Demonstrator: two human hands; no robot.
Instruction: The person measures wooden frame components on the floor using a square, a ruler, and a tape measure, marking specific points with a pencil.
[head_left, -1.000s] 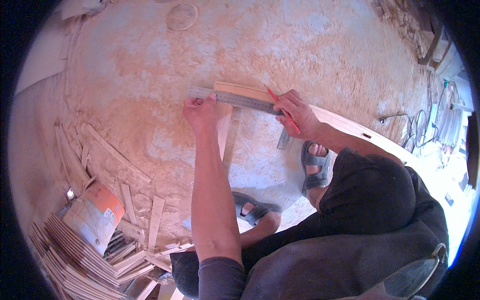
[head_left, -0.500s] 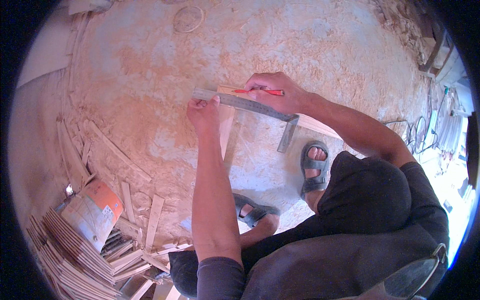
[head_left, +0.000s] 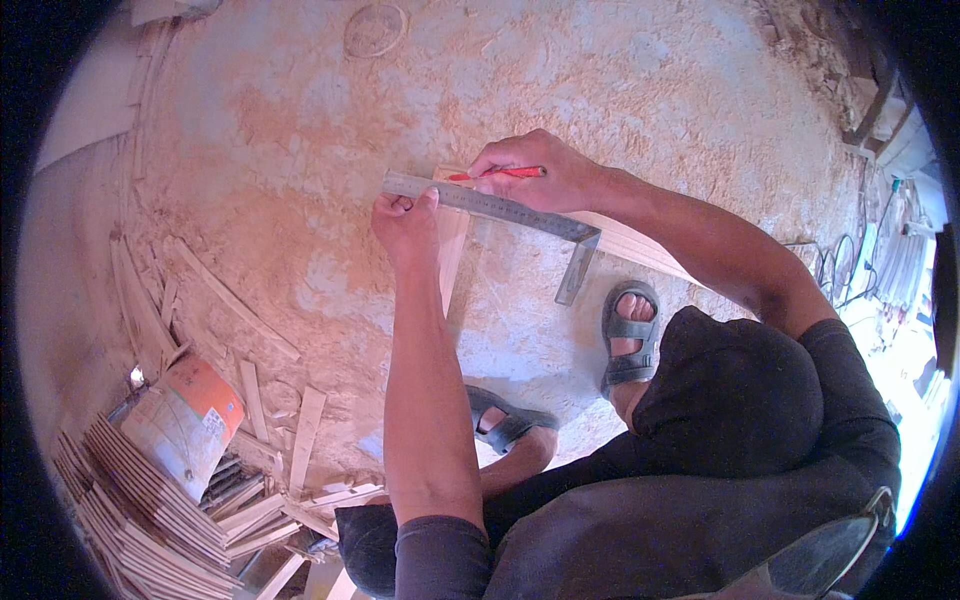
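Note:
A metal try square (head_left: 510, 212) lies slantwise across a pale wooden board (head_left: 453, 255). My left hand (head_left: 405, 222) is closed at the far-left end of its blade, thumb on top and fingers curled beneath. In my right hand (head_left: 540, 172) is a red pencil (head_left: 510, 173), pinched with its tip pointing left, close over the wood beside the blade's far edge. The square's short arm bends back toward my feet. Another pale board (head_left: 645, 250) runs under my right forearm.
My sandalled feet (head_left: 630, 335) are just behind the square. At the lower left stand a white and orange bucket (head_left: 180, 430), stacked thin boards (head_left: 150, 510) and loose wood strips (head_left: 308, 440). Wires (head_left: 845, 262) lie at the right. Sawdust covers the floor (head_left: 290, 130).
My right hand has slid left along the blade with the pencil, whose tip is now nearer my left hand. The square and my left hand have hardly moved.

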